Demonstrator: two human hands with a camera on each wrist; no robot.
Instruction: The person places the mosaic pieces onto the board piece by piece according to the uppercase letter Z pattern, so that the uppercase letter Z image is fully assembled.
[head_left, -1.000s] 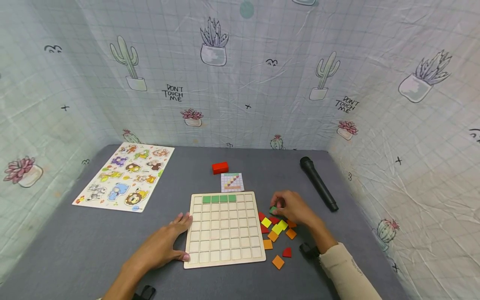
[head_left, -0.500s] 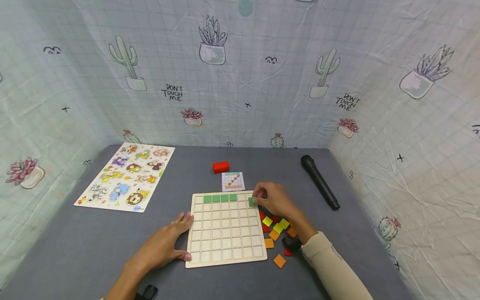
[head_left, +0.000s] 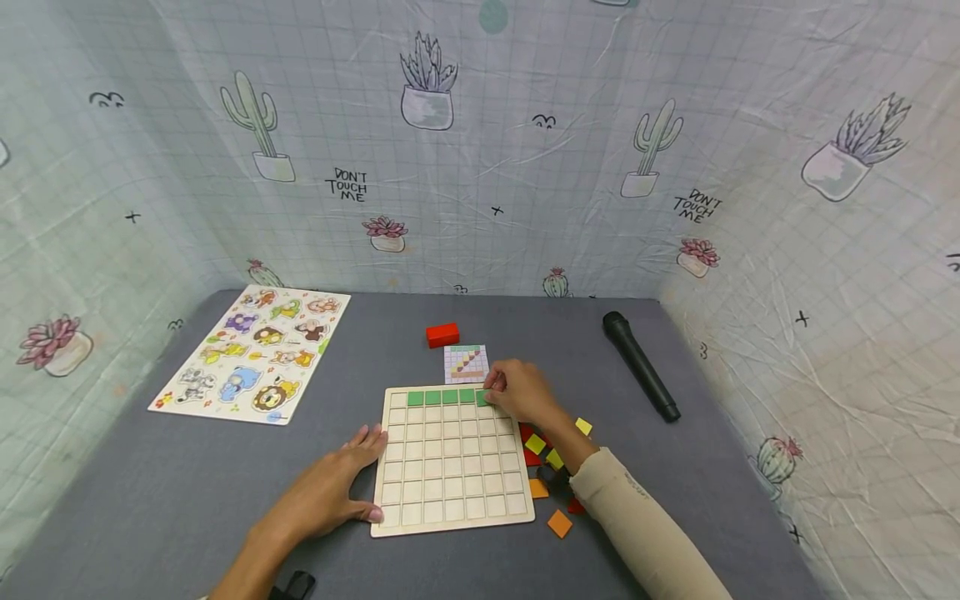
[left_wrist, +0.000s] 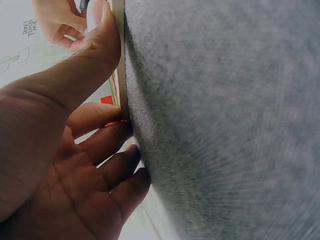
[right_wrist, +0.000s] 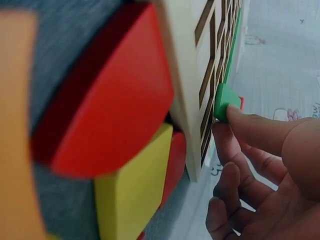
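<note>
- Now the green square tile [head_left: 481, 399] is shifted leftward along the grid board [head_left: 453, 464] to the row of four green tiles [head_left: 450, 397], apparently extending it to five.
- It is pinched by the right hand [head_left: 525, 393]; the board's left edge is touched by the left hand [head_left: 337, 475], thumb and fingers spread.
- Beside the pale wood, a smooth red curved piece [right_wrist: 120, 95] and yellow block [right_wrist: 137, 190] are seen on the fuzzy grey surface [head_left: 187, 500].

Left hand [left_wrist: 60, 175]: thumb and forefinger against the pale edge of the board [left_wrist: 121, 87]
Right hand [left_wrist: 56, 19]: upper left, beyond the thumb
Desk [left_wrist: 225, 100]: grey, filling the right side
Red block [left_wrist: 106, 100]: partly visible
Cloth [left_wrist: 20, 42]: pale, lettered "DON'T TOUCH ME"
</note>
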